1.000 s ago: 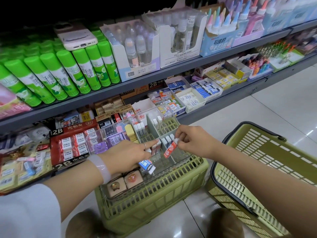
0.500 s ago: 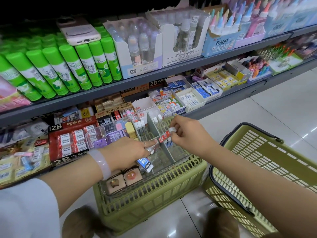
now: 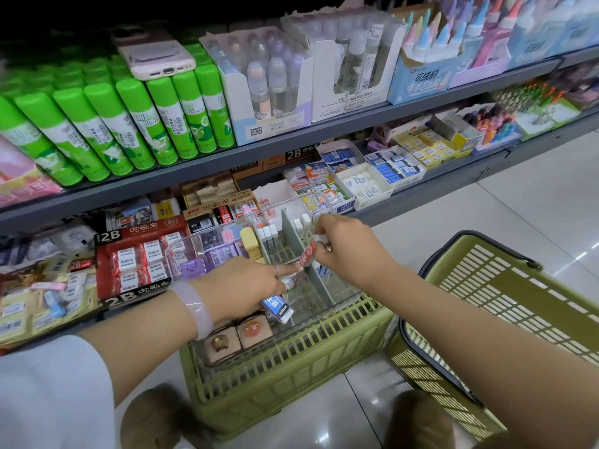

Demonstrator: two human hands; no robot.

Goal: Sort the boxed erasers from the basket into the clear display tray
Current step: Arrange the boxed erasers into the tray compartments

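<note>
Red boxed eraser (image 3: 307,253) pinched — right hand (image 3: 346,246)

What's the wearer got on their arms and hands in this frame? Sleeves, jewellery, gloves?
No gloves; both hands are bare. The left hand has a thin silver ring on one finger, a pale translucent bangle at the wrist and a white short sleeve higher up. The right hand and forearm show nothing worn.

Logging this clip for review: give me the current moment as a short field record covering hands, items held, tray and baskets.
left hand: holds blue-and-white boxed erasers, index finger pointing into the tray
right hand: pinches a red boxed eraser above the grey divider
clear display tray: rests on the near green basket, partly filled
second basket: on the floor to the right
phone: lies on the green glue sticks
</note>
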